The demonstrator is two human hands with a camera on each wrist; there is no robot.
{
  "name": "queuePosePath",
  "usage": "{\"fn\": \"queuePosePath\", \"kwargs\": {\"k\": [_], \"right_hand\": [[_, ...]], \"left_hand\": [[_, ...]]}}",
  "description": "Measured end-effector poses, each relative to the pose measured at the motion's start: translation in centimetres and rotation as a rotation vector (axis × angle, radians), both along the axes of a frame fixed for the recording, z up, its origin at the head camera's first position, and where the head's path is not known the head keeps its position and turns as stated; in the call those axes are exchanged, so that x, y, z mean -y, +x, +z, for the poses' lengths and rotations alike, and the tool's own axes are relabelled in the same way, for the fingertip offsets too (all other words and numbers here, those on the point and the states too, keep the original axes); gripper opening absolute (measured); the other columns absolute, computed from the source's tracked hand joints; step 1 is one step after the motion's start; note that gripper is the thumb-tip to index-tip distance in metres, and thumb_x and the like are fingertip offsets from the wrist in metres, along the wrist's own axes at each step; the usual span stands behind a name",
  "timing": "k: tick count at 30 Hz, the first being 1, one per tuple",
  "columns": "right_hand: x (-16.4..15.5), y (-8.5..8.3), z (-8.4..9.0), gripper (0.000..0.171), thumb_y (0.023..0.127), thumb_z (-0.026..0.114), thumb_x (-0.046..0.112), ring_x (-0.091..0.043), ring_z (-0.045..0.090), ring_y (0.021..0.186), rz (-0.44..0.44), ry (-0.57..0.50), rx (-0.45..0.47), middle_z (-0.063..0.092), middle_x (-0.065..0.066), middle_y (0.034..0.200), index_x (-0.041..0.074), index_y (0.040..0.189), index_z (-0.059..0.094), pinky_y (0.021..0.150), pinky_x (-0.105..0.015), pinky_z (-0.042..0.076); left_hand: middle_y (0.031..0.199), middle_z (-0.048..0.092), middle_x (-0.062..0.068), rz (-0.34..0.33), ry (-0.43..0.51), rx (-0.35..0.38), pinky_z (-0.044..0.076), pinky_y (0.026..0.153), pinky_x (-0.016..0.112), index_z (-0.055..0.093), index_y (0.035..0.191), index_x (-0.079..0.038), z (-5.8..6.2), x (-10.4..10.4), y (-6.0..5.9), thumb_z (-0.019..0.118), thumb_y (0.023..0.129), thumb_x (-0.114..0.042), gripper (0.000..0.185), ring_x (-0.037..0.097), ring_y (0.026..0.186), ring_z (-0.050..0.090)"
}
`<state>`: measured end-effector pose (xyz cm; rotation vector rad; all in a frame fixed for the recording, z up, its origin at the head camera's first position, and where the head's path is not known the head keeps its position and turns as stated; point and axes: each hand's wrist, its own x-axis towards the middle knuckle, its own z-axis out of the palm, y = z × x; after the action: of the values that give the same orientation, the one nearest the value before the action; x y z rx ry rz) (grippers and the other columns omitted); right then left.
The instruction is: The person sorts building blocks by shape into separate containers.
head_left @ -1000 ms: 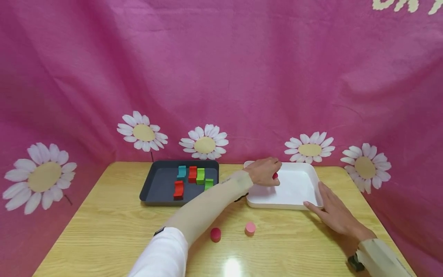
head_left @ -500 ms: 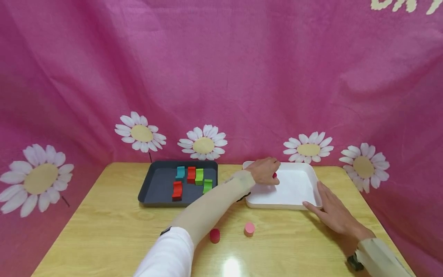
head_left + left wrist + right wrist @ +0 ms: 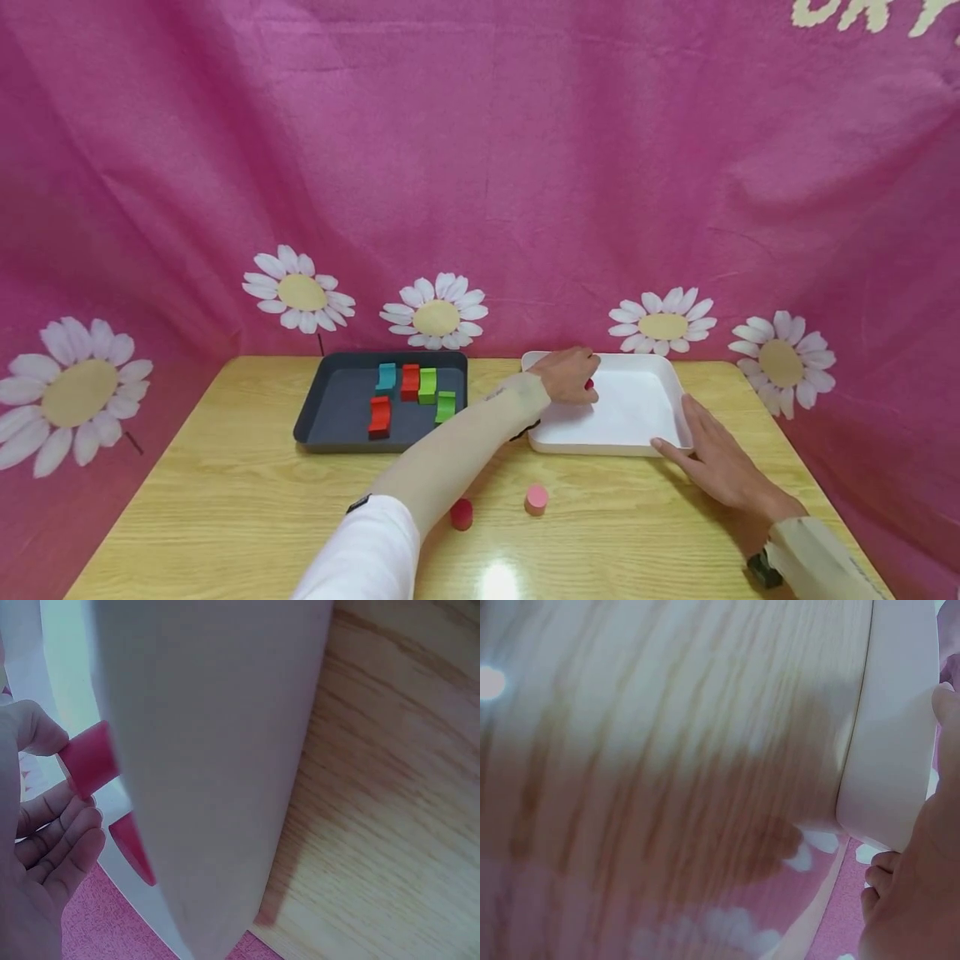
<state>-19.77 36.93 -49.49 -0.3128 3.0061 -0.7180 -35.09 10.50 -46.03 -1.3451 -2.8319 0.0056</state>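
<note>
My left hand (image 3: 570, 375) reaches into the left part of the white tray (image 3: 630, 421). In the left wrist view, its thumb and fingertip pinch a red cylinder (image 3: 88, 759), partly hidden behind the tray wall. A second red block (image 3: 133, 849) lies in the tray below it. My right hand (image 3: 723, 460) rests against the tray's front right corner, fingers straight along the side and thumb at the front rim. On the table in front of the tray stand a pink cylinder (image 3: 536, 500) and a dark red cylinder (image 3: 461, 515), the latter beside my left forearm.
A dark grey tray (image 3: 337, 421) stands to the left, bearing several curved blocks: a blue one (image 3: 386, 379), red ones (image 3: 380, 417) and green ones (image 3: 446, 406). My left forearm crosses its front right corner. A pink flowered cloth (image 3: 480, 167) hangs behind the wooden table (image 3: 225, 500).
The head view has shifted slightly. Both hands keep their places at the white tray, and the loose cylinders have not moved on the table.
</note>
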Motion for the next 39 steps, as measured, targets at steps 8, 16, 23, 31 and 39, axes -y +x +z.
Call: {"fn": "queuePosePath", "kwargs": {"k": [8,16,23,31,39], "right_hand": [[-0.1,0.0,0.0,0.11,0.105,0.059,0.06,-0.059,0.011,0.158,0.003,-0.015,0.011,0.005,-0.034,0.175,0.0,0.17,-0.007,0.12,-0.08,0.016],[0.2,-0.1,0.2,0.109,0.106,0.059,0.059,-0.058,0.012,0.158,0.005,-0.02,0.0,0.005,-0.034,0.175,0.0,0.17,-0.008,0.12,-0.08,0.016],[0.3,0.0,0.2,0.11,0.105,0.059,0.06,-0.058,0.011,0.158,0.004,-0.018,0.013,0.006,-0.033,0.175,-0.001,0.17,-0.006,0.12,-0.08,0.016],[0.0,0.3,0.1,0.107,0.106,0.058,0.057,-0.057,0.01,0.159,0.017,-0.035,-0.011,0.004,-0.032,0.176,-0.001,0.17,-0.005,0.121,-0.079,0.013],[-0.2,0.3,0.3,0.106,0.107,0.058,0.057,-0.057,0.01,0.159,0.017,-0.017,-0.019,0.004,-0.032,0.176,-0.003,0.169,-0.003,0.123,-0.078,0.013]], "left_hand": [[0.104,0.055,-0.002,-0.008,0.006,-0.03,0.045,0.079,0.022,0.061,0.115,-0.011,0.3,0.1,0.2,0.065,0.098,-0.039,0.032,0.012,0.094,0.051],[0.112,0.061,0.0,-0.072,0.046,-0.1,0.052,0.086,0.022,0.063,0.119,-0.011,1.6,0.9,1.3,0.062,0.1,-0.039,0.034,0.013,0.102,0.055],[0.106,0.057,-0.002,-0.095,0.097,-0.141,0.047,0.082,0.019,0.061,0.117,-0.012,2.4,2.5,3.4,0.062,0.1,-0.038,0.031,0.012,0.095,0.052],[0.103,0.057,-0.003,-0.095,0.089,-0.212,0.049,0.082,0.022,0.06,0.111,-0.013,2.9,4.8,6.0,0.06,0.101,-0.043,0.032,0.012,0.093,0.054],[0.107,0.062,-0.001,-0.157,0.136,-0.266,0.054,0.09,0.025,0.066,0.115,-0.013,3.7,6.8,9.1,0.059,0.103,-0.038,0.029,0.013,0.095,0.061]]}}
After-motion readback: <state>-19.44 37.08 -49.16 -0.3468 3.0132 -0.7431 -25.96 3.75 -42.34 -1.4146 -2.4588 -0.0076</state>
